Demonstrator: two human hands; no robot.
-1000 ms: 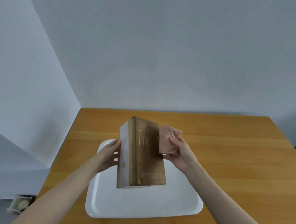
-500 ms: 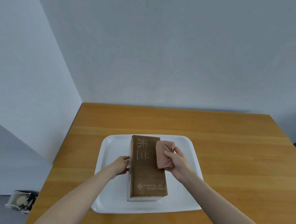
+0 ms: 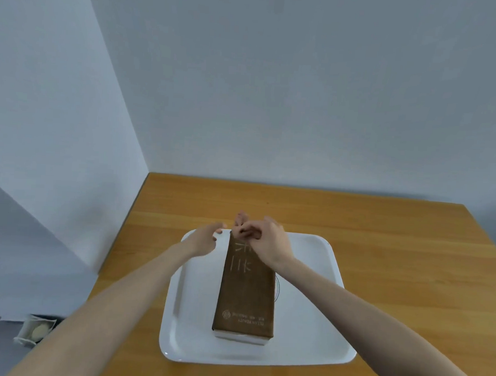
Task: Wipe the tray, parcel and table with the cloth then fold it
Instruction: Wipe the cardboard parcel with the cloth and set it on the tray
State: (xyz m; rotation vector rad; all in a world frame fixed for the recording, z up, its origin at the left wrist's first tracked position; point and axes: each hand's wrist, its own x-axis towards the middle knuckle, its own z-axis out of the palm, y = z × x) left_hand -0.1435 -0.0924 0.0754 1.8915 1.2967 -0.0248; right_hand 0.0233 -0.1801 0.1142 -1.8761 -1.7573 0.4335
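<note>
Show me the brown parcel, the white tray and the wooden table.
Brown rectangular parcel [image 3: 245, 297]: head view, top face.
White plastic tray [image 3: 306, 311]: head view, bare right side.
Wooden table [image 3: 396, 238]: head view, far right top.

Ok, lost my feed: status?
Left hand open, beside parcel. Right hand grips cloth at parcel's far end. Parcel flat in tray. Nothing blocking.

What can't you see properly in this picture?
All in the head view:
The cloth: nearly all hidden behind the right hand.
The left hand: motion-blurred, so whether it touches the parcel is unclear.
The parcel's small print: too tiny to read.
The floor object: too blurry to identify.
</note>
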